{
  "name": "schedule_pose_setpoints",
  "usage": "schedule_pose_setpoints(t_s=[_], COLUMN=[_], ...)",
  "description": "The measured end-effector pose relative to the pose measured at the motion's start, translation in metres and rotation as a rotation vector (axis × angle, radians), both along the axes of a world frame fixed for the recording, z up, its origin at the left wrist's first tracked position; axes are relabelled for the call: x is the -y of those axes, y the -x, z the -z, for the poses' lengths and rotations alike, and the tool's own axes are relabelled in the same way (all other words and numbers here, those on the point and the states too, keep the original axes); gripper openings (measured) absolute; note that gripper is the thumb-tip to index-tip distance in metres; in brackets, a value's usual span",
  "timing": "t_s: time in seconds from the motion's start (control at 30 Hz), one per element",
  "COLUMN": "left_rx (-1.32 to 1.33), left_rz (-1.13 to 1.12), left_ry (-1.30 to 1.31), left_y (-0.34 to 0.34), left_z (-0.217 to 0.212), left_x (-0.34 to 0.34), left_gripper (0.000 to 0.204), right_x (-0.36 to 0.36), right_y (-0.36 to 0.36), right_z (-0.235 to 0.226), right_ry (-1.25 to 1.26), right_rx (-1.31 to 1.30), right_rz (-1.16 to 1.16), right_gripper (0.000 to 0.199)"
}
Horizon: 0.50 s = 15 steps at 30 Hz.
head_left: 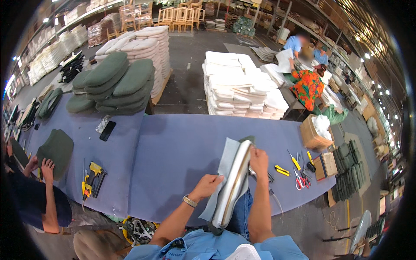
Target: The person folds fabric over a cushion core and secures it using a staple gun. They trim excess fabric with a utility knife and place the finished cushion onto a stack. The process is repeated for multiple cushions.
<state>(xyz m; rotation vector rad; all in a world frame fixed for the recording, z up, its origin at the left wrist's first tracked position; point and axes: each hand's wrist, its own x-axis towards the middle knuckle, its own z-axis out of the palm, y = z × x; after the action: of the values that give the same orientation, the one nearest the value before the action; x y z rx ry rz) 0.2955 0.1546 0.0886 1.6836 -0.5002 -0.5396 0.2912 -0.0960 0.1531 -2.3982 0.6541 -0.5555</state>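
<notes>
A seat cushion (232, 186) stands on edge in front of me, tilted, its lower end against my body. White padding and a thin brown board edge show along it, with loose grey-blue fabric (225, 158) hanging on its left side. My left hand (207, 186), wearing a wristwatch, is closed on the fabric edge at the cushion's left. My right hand (259, 162) is closed around the upper right side of the cushion; its fingertips are partly hidden. Just behind that hand lies a metal tool, mostly covered, with a hose (276, 200) near it.
On the blue-covered table (169, 138) lie a yellow cutter (281, 170), red-handled scissors (299, 180) and a yellow nail gun (92, 180). Green cushions (117, 84) are piled at the left, white pads (234, 82) beyond the table. A co-worker (43, 195) handles a green cushion at left.
</notes>
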Motion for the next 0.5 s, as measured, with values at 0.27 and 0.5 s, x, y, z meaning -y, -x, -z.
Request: schedule_pose_setpoints(t_s=[0.27, 0.5], left_rx=[-0.012, -0.026], left_rz=[-0.12, -0.266], left_ry=[-0.149, 0.026], left_y=[0.013, 0.042], left_z=[0.082, 0.077], left_x=[-0.015, 0.033], left_gripper=[0.043, 0.051], right_x=[-0.014, 0.017], right_y=[-0.024, -0.046], right_z=[0.116, 0.096], right_ry=[-0.097, -0.182], right_rx=[-0.073, -0.18], right_rz=[-0.07, -0.053], right_gripper=[0.053, 0.057])
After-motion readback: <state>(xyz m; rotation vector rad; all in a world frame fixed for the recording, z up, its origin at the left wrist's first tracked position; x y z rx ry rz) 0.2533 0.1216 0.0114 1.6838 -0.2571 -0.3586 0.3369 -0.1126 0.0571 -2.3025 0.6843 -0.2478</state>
